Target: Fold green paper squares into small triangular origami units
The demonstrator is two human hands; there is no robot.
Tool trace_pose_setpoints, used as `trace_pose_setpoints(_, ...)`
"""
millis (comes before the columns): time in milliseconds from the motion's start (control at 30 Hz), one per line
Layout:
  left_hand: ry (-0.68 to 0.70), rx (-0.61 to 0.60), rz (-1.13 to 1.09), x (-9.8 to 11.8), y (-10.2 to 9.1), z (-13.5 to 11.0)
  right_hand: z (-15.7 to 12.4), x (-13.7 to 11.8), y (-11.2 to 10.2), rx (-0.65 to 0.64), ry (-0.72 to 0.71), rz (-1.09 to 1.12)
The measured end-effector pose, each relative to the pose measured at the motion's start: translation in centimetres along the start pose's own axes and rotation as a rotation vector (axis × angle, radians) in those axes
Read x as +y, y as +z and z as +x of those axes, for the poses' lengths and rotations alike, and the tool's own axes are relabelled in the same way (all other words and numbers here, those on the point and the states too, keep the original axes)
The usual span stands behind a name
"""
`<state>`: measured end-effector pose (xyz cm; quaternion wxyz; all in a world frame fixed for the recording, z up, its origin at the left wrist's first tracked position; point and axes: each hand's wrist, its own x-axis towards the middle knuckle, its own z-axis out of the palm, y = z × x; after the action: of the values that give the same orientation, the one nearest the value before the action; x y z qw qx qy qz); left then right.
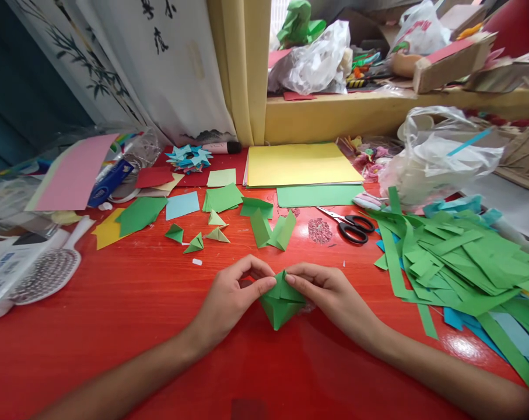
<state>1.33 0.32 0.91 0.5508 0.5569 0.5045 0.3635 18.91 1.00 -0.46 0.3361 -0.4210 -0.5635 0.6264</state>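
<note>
Between my two hands is a piece of folded green paper point(281, 306), diamond-like in outline with its lower point facing me. My left hand point(235, 297) pinches its upper left edge between thumb and fingers. On the upper right edge, my right hand point(332, 291) pinches it the same way. Just beyond lie folded green strips point(270, 228) with raised flaps. Small folded triangles, one of them a pale green piece point(217, 234), sit to the left of these.
Black-handled scissors point(354, 226) lie beyond my right hand. A heap of green paper strips point(461, 262) covers the right side. Yellow sheets point(303, 165) are stacked at the back, near a blue folded paper ring point(189, 158). A hairbrush point(49, 274) rests at left.
</note>
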Motion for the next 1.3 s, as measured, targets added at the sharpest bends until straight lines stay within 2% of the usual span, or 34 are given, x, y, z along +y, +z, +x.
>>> trace_pose_setpoints(267, 0.023, -0.045, -0.001, -0.4, -0.1, 0.0, 0.2, 0.1, -0.1, -0.011, -0.022, -0.11)
trace_pose_setpoints(500, 0.024, 0.023, -0.047, -0.4, 0.2, 0.0, 0.3, 0.0, 0.0, -0.114, 0.043, -0.026)
trace_pose_setpoints(700, -0.018, -0.055, 0.025, -0.4, 0.3, 0.2, 0.4, 0.2, -0.4, -0.181, -0.055, -0.279)
trace_pose_setpoints(800, -0.024, -0.068, 0.067, -0.4, 0.3, 0.2, 0.4, 0.2, -0.5, -0.191, -0.061, -0.318)
trace_pose_setpoints(933, 0.008, -0.056, 0.031, -0.3, -0.1, 0.3, 0.5, 0.1, -0.4, -0.127, -0.015, -0.147)
trace_pose_setpoints(1067, 0.104, -0.01, 0.049, -0.2, -0.7, 0.2, 0.5, 0.0, -0.4, -0.055, 0.058, 0.043)
trace_pose_setpoints(1200, 0.204, -0.106, 0.253, -0.2, -0.9, 0.1, 0.4, 0.0, -0.3, -0.06, 0.048, 0.038)
trace_pose_setpoints(1300, 0.223, -0.154, 0.347, -0.3, -0.9, 0.1, 0.4, 0.1, -0.2, -0.065, 0.021, 0.023)
